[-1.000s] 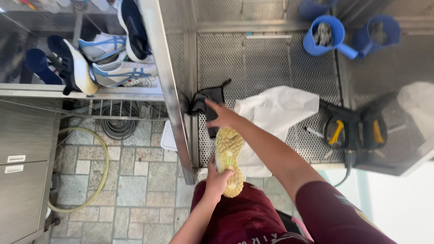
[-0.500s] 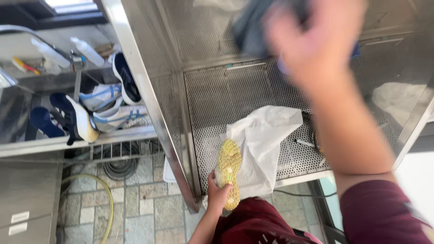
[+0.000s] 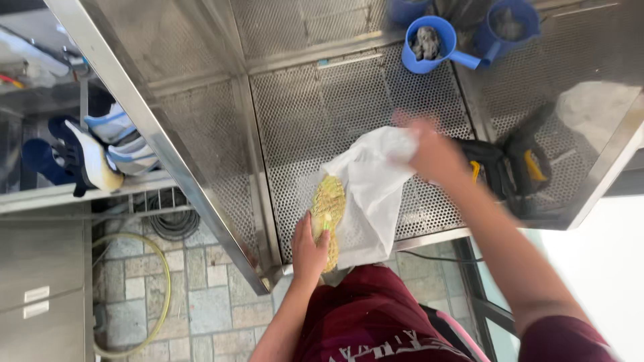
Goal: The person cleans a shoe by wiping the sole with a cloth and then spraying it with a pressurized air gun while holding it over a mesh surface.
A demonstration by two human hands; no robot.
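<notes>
My left hand [image 3: 310, 248] is clamped on a yellow shoe [image 3: 328, 213], sole up, at the near edge of the metal mesh bench [image 3: 295, 127]. Beyond it, my blurred right hand [image 3: 435, 155] grips a white cloth [image 3: 373, 194] draped beside the shoe. Blue cups [image 3: 429, 44] stand farthest back.

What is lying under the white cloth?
The white cloth rests on the perforated metal tray, partly beside the yellow shoe. Anything else beneath it is covered and cannot be seen.
</notes>
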